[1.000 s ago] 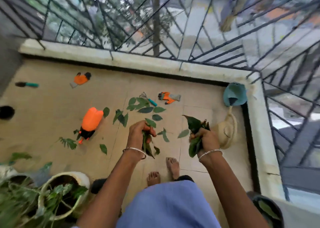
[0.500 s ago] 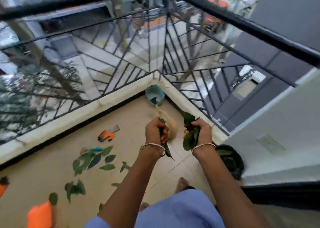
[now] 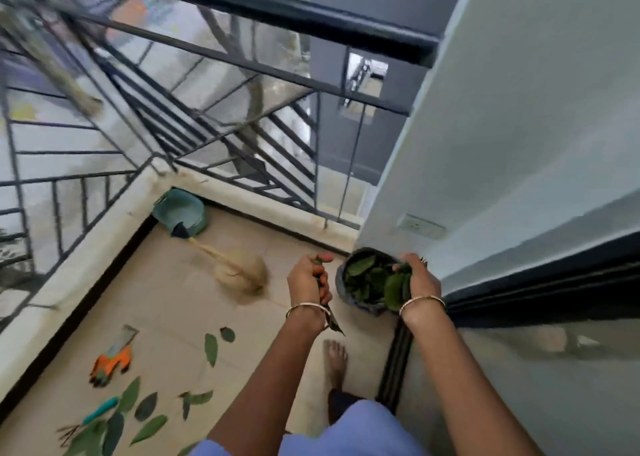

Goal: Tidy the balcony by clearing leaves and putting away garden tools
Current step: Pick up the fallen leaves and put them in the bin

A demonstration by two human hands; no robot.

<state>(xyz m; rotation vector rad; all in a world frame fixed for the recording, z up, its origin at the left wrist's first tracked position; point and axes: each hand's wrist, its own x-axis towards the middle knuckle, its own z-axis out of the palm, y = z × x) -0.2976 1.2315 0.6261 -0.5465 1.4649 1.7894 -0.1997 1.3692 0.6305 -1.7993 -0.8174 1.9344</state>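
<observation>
Several leaves (image 3: pixel 211 349), a glove (image 3: pixel 112 364) and a broom (image 3: pixel 239 272) litter the floor (image 3: pixel 173 303).

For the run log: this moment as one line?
right hand: holding leaves over bin | left hand: gripping more leaves | floor: loose leaves, glove

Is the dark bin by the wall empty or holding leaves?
Holding leaves: green leaves lie inside the dark bin; the right hand grips more above it.

Home balcony, upper floor: black metal railing (image 3: pixel 263 9) on low parapet (image 3: pixel 79 258) beyond left hand (image 3: pixel 306 279), tree trunk (image 3: pixel 255 106) & paved ground (image 3: pixel 221 109) below. Tiled floor (image 3: pixel 166 303) w/ leaves (image 3: pixel 211 349); dustpan (image 3: pixel 183 210) & broom (image 3: pixel 240 272) in corner ahead of left hand. House wall (image 3: pixel 519 126) right of right hand (image 3: pixel 420 279).
</observation>
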